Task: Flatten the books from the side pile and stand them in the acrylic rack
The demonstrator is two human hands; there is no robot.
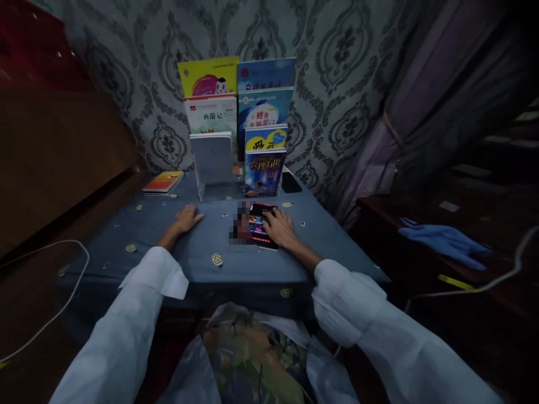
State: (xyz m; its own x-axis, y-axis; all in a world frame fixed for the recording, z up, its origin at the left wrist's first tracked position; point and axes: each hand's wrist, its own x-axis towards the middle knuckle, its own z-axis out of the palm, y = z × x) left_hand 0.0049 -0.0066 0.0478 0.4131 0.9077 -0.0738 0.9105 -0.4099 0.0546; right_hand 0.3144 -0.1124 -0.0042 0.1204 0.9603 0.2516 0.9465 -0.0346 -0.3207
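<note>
My left hand (186, 219) lies flat on the blue patterned tablecloth (193, 266), fingers stretched out and nothing under them but cloth. Over the right side of a dark book (256, 230) with small colourful pictures rests my right hand (281, 227), its fingers spread on the cover rather than wrapped round it. Part of that book's left side is blurred out. Just behind it, a clear stand (200, 191) holds upright books in two columns. A blue-purple book (264, 171) is lowest on the right, and a plain grey-white panel or book (214, 160) on the left.
A small stack of orange-covered books (164, 182) lies at the table's back left. Near the back right is a black phone-like object (290, 182). A blue glove-like item (446, 241) lies on a dark surface at right. White cables (82, 275) hang on both sides.
</note>
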